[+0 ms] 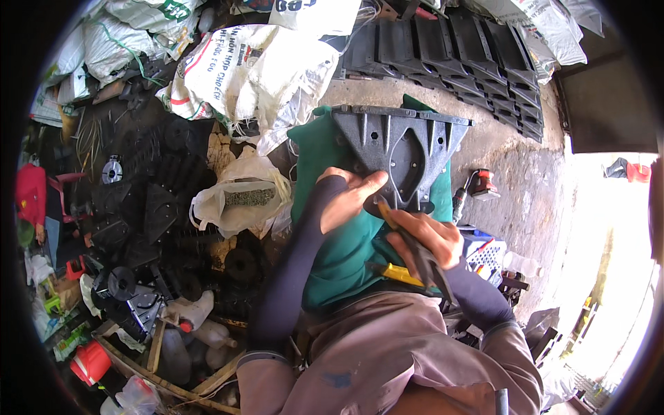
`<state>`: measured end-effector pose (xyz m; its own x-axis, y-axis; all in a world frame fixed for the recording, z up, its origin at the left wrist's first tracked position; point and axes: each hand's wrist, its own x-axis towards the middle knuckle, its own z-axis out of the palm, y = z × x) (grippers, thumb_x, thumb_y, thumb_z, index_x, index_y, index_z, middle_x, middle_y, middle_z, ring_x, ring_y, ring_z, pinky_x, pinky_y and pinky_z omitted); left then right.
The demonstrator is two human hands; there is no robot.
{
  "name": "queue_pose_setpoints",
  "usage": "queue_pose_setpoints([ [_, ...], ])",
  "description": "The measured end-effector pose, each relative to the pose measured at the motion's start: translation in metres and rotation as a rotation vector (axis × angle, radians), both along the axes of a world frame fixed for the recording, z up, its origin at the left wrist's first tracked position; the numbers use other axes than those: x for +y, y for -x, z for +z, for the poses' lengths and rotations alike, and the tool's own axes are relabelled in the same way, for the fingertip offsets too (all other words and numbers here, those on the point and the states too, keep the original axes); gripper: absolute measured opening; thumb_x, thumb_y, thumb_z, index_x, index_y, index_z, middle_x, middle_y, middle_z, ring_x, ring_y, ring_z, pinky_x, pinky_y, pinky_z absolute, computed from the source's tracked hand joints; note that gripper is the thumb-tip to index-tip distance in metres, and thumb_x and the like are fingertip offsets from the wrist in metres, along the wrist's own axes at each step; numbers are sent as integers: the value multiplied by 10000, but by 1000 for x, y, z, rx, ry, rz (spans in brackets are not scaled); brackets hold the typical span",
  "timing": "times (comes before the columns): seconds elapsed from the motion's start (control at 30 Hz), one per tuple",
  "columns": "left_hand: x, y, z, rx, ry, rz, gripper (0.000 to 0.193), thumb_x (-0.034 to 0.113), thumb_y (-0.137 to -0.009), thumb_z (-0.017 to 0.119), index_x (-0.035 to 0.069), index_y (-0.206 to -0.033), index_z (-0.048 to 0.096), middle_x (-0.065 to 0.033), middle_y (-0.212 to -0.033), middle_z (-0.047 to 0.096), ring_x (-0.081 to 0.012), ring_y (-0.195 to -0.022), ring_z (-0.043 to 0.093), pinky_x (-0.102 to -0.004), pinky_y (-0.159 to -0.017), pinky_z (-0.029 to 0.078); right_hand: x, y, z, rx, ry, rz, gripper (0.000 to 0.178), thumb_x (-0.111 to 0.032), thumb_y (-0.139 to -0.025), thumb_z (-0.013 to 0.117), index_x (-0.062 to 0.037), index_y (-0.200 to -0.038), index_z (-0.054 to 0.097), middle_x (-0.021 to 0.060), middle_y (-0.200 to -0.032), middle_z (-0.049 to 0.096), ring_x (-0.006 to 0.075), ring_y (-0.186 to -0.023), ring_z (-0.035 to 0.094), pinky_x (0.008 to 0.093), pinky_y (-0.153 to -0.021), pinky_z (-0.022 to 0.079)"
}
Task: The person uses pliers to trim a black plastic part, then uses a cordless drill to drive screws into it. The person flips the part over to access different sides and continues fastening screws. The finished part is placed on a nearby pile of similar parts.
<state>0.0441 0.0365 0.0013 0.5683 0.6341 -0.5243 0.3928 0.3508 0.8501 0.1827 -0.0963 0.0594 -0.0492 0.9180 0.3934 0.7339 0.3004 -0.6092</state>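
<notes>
Black plastic bracket (401, 149): flat moulded plate with raised ribs, several round holes, wide straight bar along its far edge, body tapering toward the person. Sits on a green cloth (339, 249) spread over the lap, centre of view. Long axis is the top bar, running left-right with the right end slightly lower; narrow end points down toward the person.

Left hand (346, 197) lies on the bracket's lower-left edge, fingers stretched out over the plastic and pressing it, not curled around anything.

Right hand (429, 238) is clenched around a thin dark tool (408, 238) with a yellowish tip; the tip touches the bracket's narrow bottom end. Tool slants from lower right up to upper left.

Yellow-handled tool (401, 274) lies on the cloth just below the right hand.

White sacks (256, 76) behind, stacked black trays (477, 52) far right, pile of black parts (145, 207) on the left
</notes>
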Motion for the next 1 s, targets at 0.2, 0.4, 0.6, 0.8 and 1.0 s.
queue_pose_setpoints([
  [0.2,-3,-1,2,13,-4,28,547,441,-845,690,-29,-586,585,-44,-500,497,-101,-495,463,-321,-511,380,-6,-2,0,35,-107,76,343,-46,-726,736,52,-1040,638,130,-736,672,217,-549,648,291,-479,492],
  [0.4,-3,0,0,58,1,45,529,430,-849,684,-33,-605,607,-43,-496,494,-101,-496,440,-324,-508,371,-7,-5,4,154,-209,93,327,-74,-746,726,55,-1034,641,139,-736,676,201,-539,643,287,-494,497],
  [0.6,-8,-4,-4,-20,5,104,532,431,-845,691,-24,-588,593,-24,-485,483,-92,-494,424,-320,-494,350,-13,-3,3,189,-40,-111,298,-101,-776,695,19,-1046,653,124,-739,678,190,-513,622,278,-488,485],
  [0.8,-5,-2,-3,-49,-21,52,519,420,-856,684,-22,-597,598,-29,-479,464,-89,-494,411,-319,-493,345,-3,1,-1,27,7,-62,301,-30,-690,736,29,-977,670,79,-673,653,188,-502,628,294,-456,477],
  [1.0,-5,0,2,-13,-26,37,483,401,-862,681,-26,-646,619,-29,-502,468,-80,-496,412,-312,-494,348,-9,4,8,-11,-103,-60,270,-20,-714,729,37,-971,670,85,-650,639,188,-494,616,297,-453,459],
])
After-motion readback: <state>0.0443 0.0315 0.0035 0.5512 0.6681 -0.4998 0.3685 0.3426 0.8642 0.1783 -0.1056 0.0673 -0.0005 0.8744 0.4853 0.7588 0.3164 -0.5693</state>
